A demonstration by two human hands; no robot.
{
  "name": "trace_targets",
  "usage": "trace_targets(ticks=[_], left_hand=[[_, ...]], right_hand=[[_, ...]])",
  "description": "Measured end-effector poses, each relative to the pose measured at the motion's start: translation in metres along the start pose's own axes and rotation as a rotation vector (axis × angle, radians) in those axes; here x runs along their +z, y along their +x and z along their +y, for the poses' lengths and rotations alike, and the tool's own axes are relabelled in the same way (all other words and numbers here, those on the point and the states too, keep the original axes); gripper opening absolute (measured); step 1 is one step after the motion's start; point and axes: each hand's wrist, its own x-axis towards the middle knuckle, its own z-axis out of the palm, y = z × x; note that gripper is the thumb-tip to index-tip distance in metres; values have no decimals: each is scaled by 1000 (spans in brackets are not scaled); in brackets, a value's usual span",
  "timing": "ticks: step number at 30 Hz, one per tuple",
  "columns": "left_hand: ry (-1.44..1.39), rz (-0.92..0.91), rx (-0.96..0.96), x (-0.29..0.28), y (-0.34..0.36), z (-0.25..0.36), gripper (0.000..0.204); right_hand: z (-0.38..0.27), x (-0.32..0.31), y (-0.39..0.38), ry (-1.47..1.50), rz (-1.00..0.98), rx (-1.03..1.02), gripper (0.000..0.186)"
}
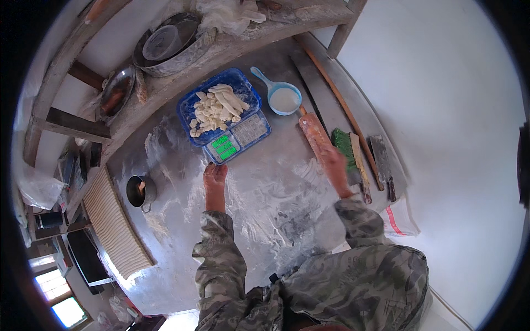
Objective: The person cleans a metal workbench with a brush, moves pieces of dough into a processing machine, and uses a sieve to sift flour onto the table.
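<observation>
A blue digital scale with a lit green display carries a blue tray of pale dough pieces. My left hand is at the scale's near edge, fingers apart and slightly bent, holding nothing; whether they touch it is unclear. My right hand is blurred over the lower part of a wooden rolling pin, beside a green-bristled brush; its grip cannot be made out. A light-blue ladle with white contents lies right of the tray, near the pin's upper end.
Floury steel table with a metal pot and ridged mat at left. Long wooden stick, dark rod and flat scraper lie along the right edge by a white wall. A shelf holding bowls runs along the back.
</observation>
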Motion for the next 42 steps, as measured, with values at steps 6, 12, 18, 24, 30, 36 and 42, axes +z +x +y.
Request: trace_targets(ticks=[6,12,18,24,30,36,42], left_hand=[[151,53,-2,-26,-26,-10,70],[331,69,-70,-41,-117,-35,56],[393,62,-85,-79,-214,-25,44],[274,195,27,-176,-300,-19,42],[97,222,95,-234,-364,-35,43],[15,222,96,-279,-429,-26,40],[120,189,135,-358,-471,31,42]], right_hand=[[101,-135,-76,-879,-91,228,24],[99,-116,-82,-1078,-241,247,33],[200,-171,-49,-949,-536,94,27],[160,-197,-28,-202,-425,579,28],[54,-193,-86,373,19,477,43],[-145,-100,-201,329,-114,162,33],[-275,102,-295,838,-949,513,37]])
